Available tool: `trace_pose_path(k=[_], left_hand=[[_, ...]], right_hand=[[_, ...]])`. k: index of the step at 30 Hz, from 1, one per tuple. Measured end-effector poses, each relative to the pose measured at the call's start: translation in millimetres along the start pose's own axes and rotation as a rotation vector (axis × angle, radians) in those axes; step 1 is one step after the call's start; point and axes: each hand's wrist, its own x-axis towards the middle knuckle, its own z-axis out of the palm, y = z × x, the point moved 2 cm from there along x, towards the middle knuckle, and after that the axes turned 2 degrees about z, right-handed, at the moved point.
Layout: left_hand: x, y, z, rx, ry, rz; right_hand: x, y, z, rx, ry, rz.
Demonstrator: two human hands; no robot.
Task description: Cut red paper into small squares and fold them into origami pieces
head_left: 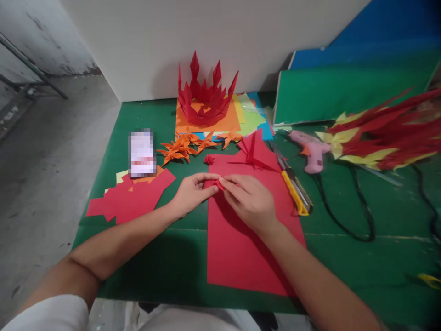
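Observation:
My left hand (pixel 195 191) and my right hand (pixel 248 198) meet at the fingertips over a large red paper sheet (pixel 255 257). Pinched between them is a small piece of red paper (pixel 219 183), mostly covered by the fingers, so its shape is unclear. Just beyond the left fingertips, a small rolled red paper rose (pixel 208 159) rests by the sheet's top corner. A folded red paper piece (pixel 257 154) lies past my right hand. To its right is a yellow utility knife (pixel 295 193) with its blade out.
Orange paper flowers (pixel 184 145) sit beyond my hands, before a red paper crown (pixel 206 103) on stacked coloured paper. Red scraps (pixel 131 197) and a phone (pixel 142 154) lie left. Rightward are a pink glue gun (pixel 312 149) with a looping cord and a red-yellow paper bundle (pixel 382 133).

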Motion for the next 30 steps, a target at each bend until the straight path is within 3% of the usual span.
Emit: trace_pose_path(k=[30], left_hand=[[0.3,3.6,-0.3,-0.066,0.008,-0.042]], right_hand=[[-6.0,9.9,6.7,0.029,-0.121,-0.071]])
